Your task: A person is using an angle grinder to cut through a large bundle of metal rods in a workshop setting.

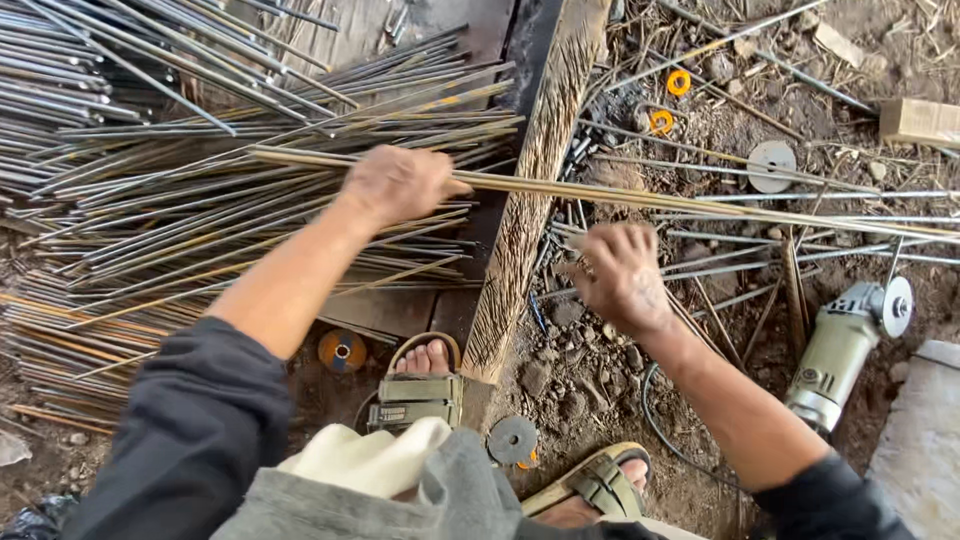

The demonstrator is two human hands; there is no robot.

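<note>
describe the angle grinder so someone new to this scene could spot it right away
Start at the scarred wooden beam running down the middle, then look right across the dirt past the right hand. The angle grinder lies near the right edge, beside a grey slab. Unlike the thin rods around it, it is a stout olive-green body ending in a round disc.

- My left hand (398, 183) is reaching forward, arm stretched out, forearm bare, dark sleeve pushed up past the elbow.
- Its fingers are curling shut in a fist, knuckles up.
- My right hand (622, 275) is sitting lower and nearer, back of hand up, fingers bent loosely downward.
- Right forearm is angling in from lower right, wrist bent.
</note>
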